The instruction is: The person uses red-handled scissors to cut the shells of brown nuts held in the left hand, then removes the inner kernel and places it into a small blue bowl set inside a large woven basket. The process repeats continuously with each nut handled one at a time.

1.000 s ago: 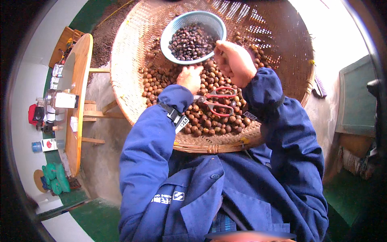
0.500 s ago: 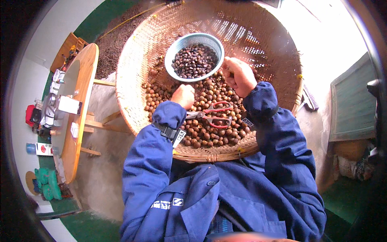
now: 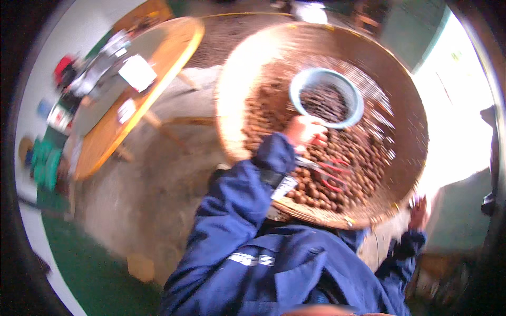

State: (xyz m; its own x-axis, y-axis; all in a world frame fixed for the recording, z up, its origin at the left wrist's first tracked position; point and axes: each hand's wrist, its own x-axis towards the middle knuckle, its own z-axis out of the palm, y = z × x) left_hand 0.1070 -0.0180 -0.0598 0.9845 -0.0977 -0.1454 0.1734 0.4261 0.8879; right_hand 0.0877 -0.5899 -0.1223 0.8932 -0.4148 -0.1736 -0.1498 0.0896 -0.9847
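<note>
My left hand [image 3: 307,131] is over the brown round nuts [image 3: 329,197], just below the near rim of a light blue plastic basket [image 3: 296,89]. Its fingers are curled in, and what they hold, if anything, is hidden. Dark, shiny seeds [image 3: 322,102] fill the basket's bottom. Red-handled scissors [image 3: 333,174] lie on the nuts, close to my left wrist. Outside the big woven tray [image 3: 416,158], low on its right side, is my right hand [image 3: 419,213]. Motion smears its fingers, and a pale spot shows at their tips.
A wooden table [image 3: 182,39] with papers and other items stands at the left. Green bundled material [image 3: 45,163] is by the left wall. A dark heap [image 3: 224,42] covers the floor beyond the tray. Bright light comes from the right.
My right hand has left the basket's side and moved right and down, outside the tray. My left hand remains over the nuts near the basket. The whole view has shifted and is blurred.
</note>
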